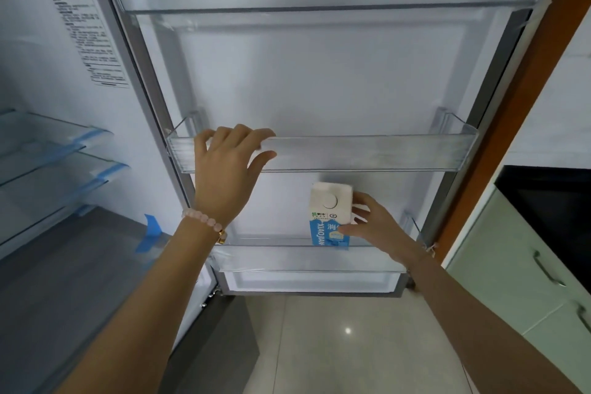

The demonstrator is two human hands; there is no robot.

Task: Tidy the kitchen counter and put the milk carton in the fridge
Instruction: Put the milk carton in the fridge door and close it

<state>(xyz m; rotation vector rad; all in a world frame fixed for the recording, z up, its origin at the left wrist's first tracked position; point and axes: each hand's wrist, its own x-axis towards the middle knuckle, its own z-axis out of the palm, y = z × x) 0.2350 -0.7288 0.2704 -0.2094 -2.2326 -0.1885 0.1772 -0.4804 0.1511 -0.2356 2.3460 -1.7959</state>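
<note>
The fridge door [319, 80] stands open in front of me with clear plastic bins. A white and blue milk carton [329, 211] with a round white cap stands upright in the lower door bin [281, 253]. My right hand [374, 227] holds the carton's right side, fingers and thumb curled round it. My left hand [227, 169], with a pink bead bracelet on the wrist, grips the front rim of the middle door bin [367, 153], fingers hooked over the edge.
To the left, the fridge interior shows glass shelves [57, 157] with blue tape [150, 230]. A top door bin [319, 9] is overhead. At right are a brown wooden frame [511, 125], green cabinet drawers [524, 269] with handles and a black counter [550, 189]. Tiled floor lies below.
</note>
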